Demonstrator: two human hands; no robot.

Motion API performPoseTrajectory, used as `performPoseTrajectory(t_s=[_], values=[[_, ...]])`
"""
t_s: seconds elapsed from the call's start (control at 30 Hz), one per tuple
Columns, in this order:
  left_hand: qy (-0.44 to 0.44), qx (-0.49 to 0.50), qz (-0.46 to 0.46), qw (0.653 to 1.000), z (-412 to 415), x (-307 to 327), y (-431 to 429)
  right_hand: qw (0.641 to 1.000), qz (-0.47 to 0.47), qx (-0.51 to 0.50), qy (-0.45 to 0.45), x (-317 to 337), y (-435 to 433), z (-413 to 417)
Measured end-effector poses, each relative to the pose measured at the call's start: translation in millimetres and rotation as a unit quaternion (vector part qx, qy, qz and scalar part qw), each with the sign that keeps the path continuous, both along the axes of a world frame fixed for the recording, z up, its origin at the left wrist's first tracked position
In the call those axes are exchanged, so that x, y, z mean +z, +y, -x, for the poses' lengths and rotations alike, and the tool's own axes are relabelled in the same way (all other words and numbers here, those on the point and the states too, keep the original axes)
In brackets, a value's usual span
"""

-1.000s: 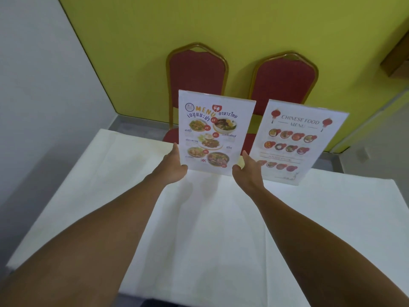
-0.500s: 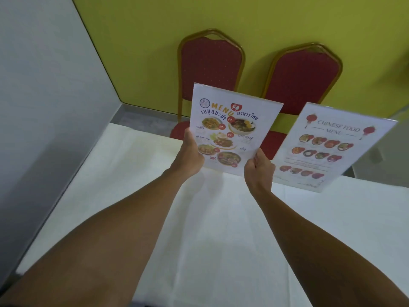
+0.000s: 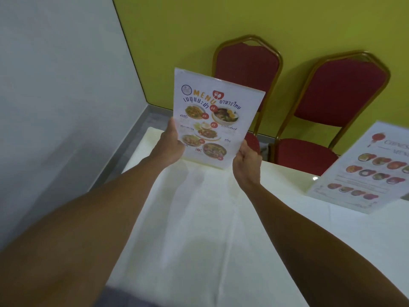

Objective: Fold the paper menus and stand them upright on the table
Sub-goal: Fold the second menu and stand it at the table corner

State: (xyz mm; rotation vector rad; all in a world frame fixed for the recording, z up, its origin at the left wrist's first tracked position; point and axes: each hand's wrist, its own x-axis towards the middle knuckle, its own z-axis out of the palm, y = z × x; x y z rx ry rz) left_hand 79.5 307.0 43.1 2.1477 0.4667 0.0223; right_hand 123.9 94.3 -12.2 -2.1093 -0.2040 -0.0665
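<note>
A white Thai food menu (image 3: 212,116) with dish photos stands upright near the far edge of the white table (image 3: 199,229). My left hand (image 3: 169,144) grips its lower left edge and my right hand (image 3: 246,161) grips its lower right corner. Its bottom edge sits at or just above the cloth; I cannot tell if it touches. A second menu, the Chinese food menu (image 3: 367,171), stands tilted at the right, cut off by the frame edge.
Two red padded chairs with gold frames, one (image 3: 247,69) behind the held menu and one (image 3: 338,100) to its right, stand against the yellow-green wall. A grey wall runs along the table's left side.
The view has swung left, so the Chinese food menu now lies at the right frame edge. Both hands have carried the Thai menu towards the table's far left.
</note>
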Motion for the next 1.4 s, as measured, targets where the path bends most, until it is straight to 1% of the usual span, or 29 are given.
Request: performPoseTrajectory(t_s=[0.2,0.43,0.63,0.73,0.83,0.93,1.03,1.17,1.4], values=[[0.02,0.013,0.004,1.0,6,-15,46,0.999,0.028,0.022,-0.014,-5,39,-6],[-0.002,0.0,0.061,0.998,12,-25,72,1.0,0.018,0.024,-0.004,-12,63,0],[0.004,-0.015,0.06,0.998,12,-36,85,1.0,0.007,0.019,-0.021,-14,70,-1],[0.004,-0.009,0.067,0.998,12,-41,85,1.0,0.003,0.02,-0.004,-21,70,2],[0.008,0.002,0.067,0.998,14,-49,81,0.999,0.024,0.008,0.029,-30,71,9],[0.019,0.012,0.076,0.997,15,-59,75,0.998,0.021,-0.003,0.061,-33,76,17],[0.019,0.024,0.085,0.996,11,-62,75,0.998,0.02,-0.017,0.055,-33,84,18],[0.016,0.041,0.074,0.996,5,-60,81,0.998,0.029,-0.009,0.048,-34,92,15],[0.026,0.043,0.051,0.997,6,-63,85,0.996,0.048,-0.011,0.069,-40,96,12]])
